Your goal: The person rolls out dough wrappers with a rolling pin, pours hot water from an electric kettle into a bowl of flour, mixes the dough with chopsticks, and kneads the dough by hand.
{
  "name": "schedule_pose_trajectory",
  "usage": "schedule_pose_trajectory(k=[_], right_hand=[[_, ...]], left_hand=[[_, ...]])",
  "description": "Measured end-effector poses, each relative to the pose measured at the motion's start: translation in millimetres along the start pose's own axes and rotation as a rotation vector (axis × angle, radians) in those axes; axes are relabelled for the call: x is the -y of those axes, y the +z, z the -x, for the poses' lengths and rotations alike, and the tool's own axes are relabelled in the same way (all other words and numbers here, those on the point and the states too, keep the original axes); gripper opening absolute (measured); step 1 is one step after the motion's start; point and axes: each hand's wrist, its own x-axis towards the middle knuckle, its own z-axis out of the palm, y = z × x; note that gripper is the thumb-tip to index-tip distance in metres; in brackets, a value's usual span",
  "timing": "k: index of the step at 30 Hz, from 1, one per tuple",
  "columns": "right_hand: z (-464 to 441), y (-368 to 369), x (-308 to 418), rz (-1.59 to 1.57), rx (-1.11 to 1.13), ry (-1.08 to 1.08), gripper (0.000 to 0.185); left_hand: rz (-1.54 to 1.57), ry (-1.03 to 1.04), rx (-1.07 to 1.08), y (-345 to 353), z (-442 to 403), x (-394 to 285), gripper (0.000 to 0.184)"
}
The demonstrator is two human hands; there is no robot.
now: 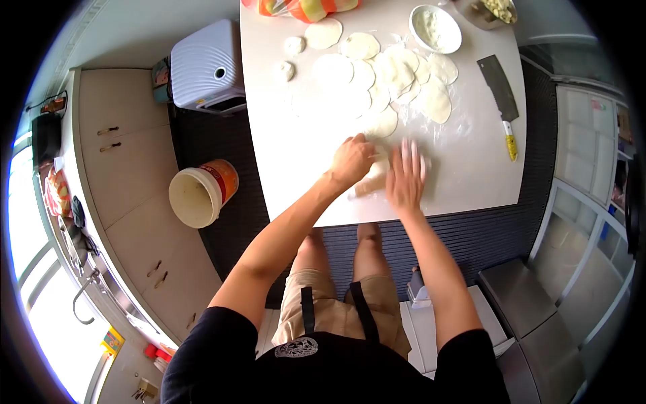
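My left hand (353,161) is closed at the near part of the white table (471,182), its fingers curled at the edge of a pale piece of dough; what they grip is too small to make out. Beside it on the right, my right hand (406,176) lies flat with fingers stretched out, slightly blurred, over or against a rolling pin or dough that I cannot make out clearly. A pale dough piece (374,176) shows between the hands. Beyond them spread several thin round dough wrappers (397,71), overlapping. Two small dough lumps (286,71) sit at the left.
A cleaver (499,91) with a yellow handle lies at the right. A white bowl of flour (436,29) and a metal bowl (494,12) stand at the far right. A colourful bag (303,8) lies at the far edge. A bucket (196,195) is on the floor left.
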Motion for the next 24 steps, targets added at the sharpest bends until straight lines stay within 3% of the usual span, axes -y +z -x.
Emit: schedule_pose_trajectory(k=[2, 4, 6, 7, 9, 12, 13, 15, 18, 22, 24], right_hand=[[21, -4, -9, 0.009, 0.043, -0.007, 0.054], [13, -7, -2, -0.035, 0.046, 0.006, 0.054], [-53, 1, 10, -0.067, -0.030, 0.024, 0.055], [-74, 2, 16, -0.103, -0.101, 0.026, 0.055], [-63, 5, 18, -0.111, -0.084, 0.014, 0.055], [4, 1, -1, -0.014, 0.004, -0.025, 0.054], [23, 0, -8, -0.003, 0.015, -0.039, 0.054], [2, 3, -6, -0.020, 0.008, -0.002, 0.053], [-76, -2, 19, -0.097, -0.105, 0.032, 0.052], [-50, 2, 18, -0.091, -0.088, 0.040, 0.052], [14, -1, 7, -0.043, -0.018, 0.030, 0.052]], left_hand=[[0.177, -0.147, 0.034, -6, 5, 1, 0.012], [0.029, -0.121, 0.124, -5, 0, -3, 0.013], [-0.196, -0.187, 0.254, -5, -3, -15, 0.015], [-0.314, -0.113, 0.115, -3, -3, -17, 0.014], [-0.264, 0.004, 0.001, -3, -3, -5, 0.015], [0.020, -0.057, 0.012, -14, 1, 3, 0.015], [0.113, -0.208, 0.070, -18, -1, 2, 0.016], [0.087, -0.275, 0.184, -18, 0, -3, 0.014], [-0.238, -0.201, 0.136, 0, -4, -9, 0.012], [-0.060, 0.057, -0.071, -11, -2, 9, 0.013], [0.175, -0.196, 0.065, -26, 0, 10, 0.011]])
